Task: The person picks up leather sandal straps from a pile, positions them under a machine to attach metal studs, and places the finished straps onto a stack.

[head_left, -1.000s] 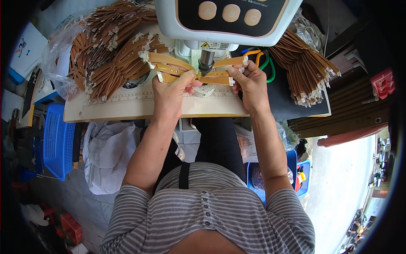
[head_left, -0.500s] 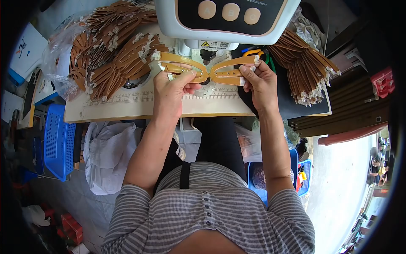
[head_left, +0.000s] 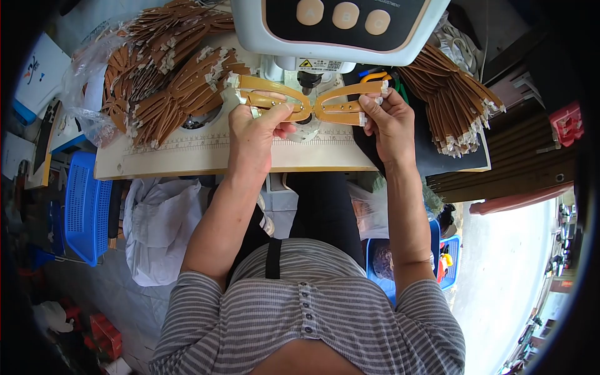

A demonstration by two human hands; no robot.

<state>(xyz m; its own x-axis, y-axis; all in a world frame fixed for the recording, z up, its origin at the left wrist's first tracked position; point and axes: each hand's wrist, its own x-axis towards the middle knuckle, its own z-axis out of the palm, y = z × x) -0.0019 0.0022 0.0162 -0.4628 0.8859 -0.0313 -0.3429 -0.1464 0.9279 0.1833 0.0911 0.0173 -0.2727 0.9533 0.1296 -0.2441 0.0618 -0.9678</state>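
Observation:
A tan strap piece (head_left: 337, 112) with several strips, small metal studs and whitish ends is stretched between both hands, its narrow middle just in front of the dark machine tip (head_left: 309, 79). My left hand (head_left: 255, 128) pinches the left strips between thumb and fingers. Closed on the right strips near their ends is my right hand (head_left: 390, 122). Overhead hangs the white machine head (head_left: 344, 53) with buttons marked A, B and C. Under the strap piece, the round base below the tip is partly hidden.
Bundles of brown straps lie at the left (head_left: 165, 109) and the right (head_left: 447, 100) of the worktable (head_left: 187, 159). Orange and green handles (head_left: 375, 77) show behind my right hand. A blue basket (head_left: 85, 206) stands at lower left, a blue bin (head_left: 381, 265) at lower right.
The strap piece has come out from under the machine tip toward my body and is spread wider. My right hand has moved right, my left hand only slightly.

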